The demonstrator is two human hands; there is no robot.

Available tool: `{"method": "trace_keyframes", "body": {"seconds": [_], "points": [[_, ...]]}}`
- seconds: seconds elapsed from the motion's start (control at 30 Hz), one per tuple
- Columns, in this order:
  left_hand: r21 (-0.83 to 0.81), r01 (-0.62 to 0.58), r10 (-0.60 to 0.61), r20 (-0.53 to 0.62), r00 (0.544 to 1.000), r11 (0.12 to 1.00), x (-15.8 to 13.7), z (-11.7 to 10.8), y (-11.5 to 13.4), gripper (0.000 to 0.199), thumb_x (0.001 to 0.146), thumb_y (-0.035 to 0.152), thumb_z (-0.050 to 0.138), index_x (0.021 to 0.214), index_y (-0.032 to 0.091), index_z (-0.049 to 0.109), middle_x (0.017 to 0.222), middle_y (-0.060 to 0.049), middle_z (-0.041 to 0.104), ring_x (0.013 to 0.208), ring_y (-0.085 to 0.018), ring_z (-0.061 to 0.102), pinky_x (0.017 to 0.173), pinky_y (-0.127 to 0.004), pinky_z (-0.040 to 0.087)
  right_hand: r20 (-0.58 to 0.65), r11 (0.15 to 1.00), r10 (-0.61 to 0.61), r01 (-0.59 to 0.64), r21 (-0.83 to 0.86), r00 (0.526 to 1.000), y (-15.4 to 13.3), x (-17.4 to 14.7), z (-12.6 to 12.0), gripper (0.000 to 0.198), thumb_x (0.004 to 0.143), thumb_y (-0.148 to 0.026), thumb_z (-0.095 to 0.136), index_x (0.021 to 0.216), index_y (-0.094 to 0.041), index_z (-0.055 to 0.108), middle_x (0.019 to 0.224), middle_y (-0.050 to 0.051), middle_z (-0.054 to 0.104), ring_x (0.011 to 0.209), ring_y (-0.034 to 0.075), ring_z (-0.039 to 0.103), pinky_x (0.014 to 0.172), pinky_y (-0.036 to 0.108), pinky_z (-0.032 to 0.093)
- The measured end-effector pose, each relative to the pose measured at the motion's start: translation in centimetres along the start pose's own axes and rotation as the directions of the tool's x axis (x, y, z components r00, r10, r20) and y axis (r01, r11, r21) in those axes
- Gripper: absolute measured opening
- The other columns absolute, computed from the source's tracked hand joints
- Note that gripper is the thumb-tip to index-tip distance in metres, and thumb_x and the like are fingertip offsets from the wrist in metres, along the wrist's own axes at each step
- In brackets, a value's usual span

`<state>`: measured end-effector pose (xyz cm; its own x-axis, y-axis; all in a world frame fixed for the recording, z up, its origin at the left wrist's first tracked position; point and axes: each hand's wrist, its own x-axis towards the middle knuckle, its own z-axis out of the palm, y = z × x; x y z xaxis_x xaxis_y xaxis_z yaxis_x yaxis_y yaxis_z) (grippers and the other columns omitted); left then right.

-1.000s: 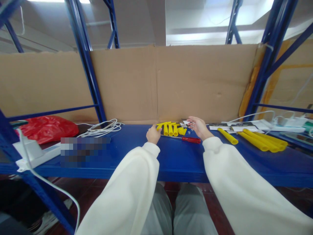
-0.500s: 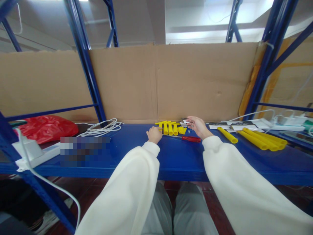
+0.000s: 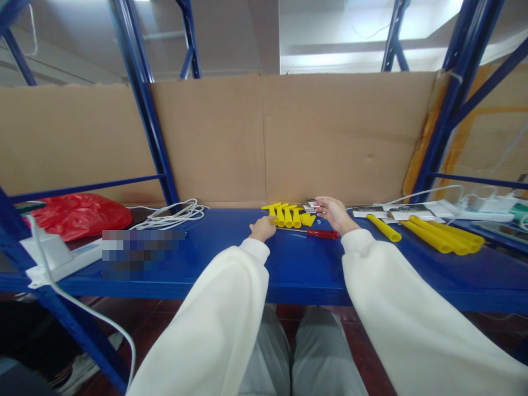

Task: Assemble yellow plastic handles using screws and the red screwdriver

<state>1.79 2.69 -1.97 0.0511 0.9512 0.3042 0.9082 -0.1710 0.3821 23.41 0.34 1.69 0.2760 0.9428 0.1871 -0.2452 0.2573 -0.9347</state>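
My left hand (image 3: 263, 229) rests at the lower end of the leftmost yellow T-shaped piece (image 3: 271, 209), its index finger stretched toward it and the other fingers partly curled. Several like pieces (image 3: 288, 216) lie in a row beside it, with small flat yellow parts (image 3: 307, 219) to their right. My right hand (image 3: 333, 213) is at the back of the shelf, fingers closed on the edge of a small white-and-black packet (image 3: 312, 204). Between the hands lies a screwdriver with a red handle (image 3: 323, 234). Tiny metal bits (image 3: 319, 221) lie near the right fingers.
Yellow tubes (image 3: 439, 237) lie on the blue shelf (image 3: 305, 269) at right, near more packets (image 3: 410, 212) and a white power strip (image 3: 480, 213). At left are a red plastic bag (image 3: 82, 214), coiled white cable (image 3: 175, 215) and another power strip (image 3: 66, 267). Cardboard (image 3: 289, 137) closes the back.
My left hand has shifted slightly to the right and its index finger has straightened toward the yellow pieces. The right hand has hardly moved.
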Motion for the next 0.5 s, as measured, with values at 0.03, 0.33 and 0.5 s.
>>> {"method": "trace_keyframes", "body": {"seconds": [0.03, 0.33, 0.5], "points": [[-0.005, 0.011, -0.010, 0.009, 1.000, 1.000, 0.01, -0.01, 0.01, 0.042, 0.090, 0.034, 0.054, 0.129, 0.038, 0.069, 0.129, -0.006, 0.072, 0.125, -0.031, 0.063, 0.104, -0.053, 0.046, 0.006, 1.000, -0.005, 0.005, -0.005, 1.000, 0.03, 0.03, -0.03, 0.013, 0.081, -0.006, 0.064, 0.076, -0.017, 0.065, 0.063, 0.000, 0.067, 0.052, 0.010, 0.059, 0.051, 0.020, 0.046], [-0.027, 0.002, -0.001, 0.034, 0.999, 1.000, 0.08, -0.05, 0.09, 0.047, 0.089, 0.032, 0.053, 0.133, 0.038, 0.065, 0.129, -0.006, 0.072, 0.127, -0.033, 0.062, 0.106, -0.057, 0.043, 0.013, 1.000, 0.002, -0.001, -0.021, 1.000, 0.03, -0.02, 0.01, 0.011, 0.080, -0.008, 0.066, 0.076, -0.018, 0.065, 0.063, 0.000, 0.067, 0.053, 0.010, 0.060, 0.049, 0.018, 0.047], [-0.016, -0.012, 0.013, 0.063, 0.998, 1.000, 0.04, 0.34, -0.01, 0.045, 0.091, 0.030, 0.054, 0.135, 0.036, 0.063, 0.135, -0.008, 0.069, 0.131, -0.032, 0.059, 0.108, -0.058, 0.041, 0.019, 1.000, 0.007, -0.007, -0.023, 1.000, -0.24, -0.44, 0.17, 0.012, 0.079, -0.007, 0.067, 0.074, -0.018, 0.064, 0.062, 0.000, 0.065, 0.050, 0.009, 0.058, 0.047, 0.018, 0.046]]}}
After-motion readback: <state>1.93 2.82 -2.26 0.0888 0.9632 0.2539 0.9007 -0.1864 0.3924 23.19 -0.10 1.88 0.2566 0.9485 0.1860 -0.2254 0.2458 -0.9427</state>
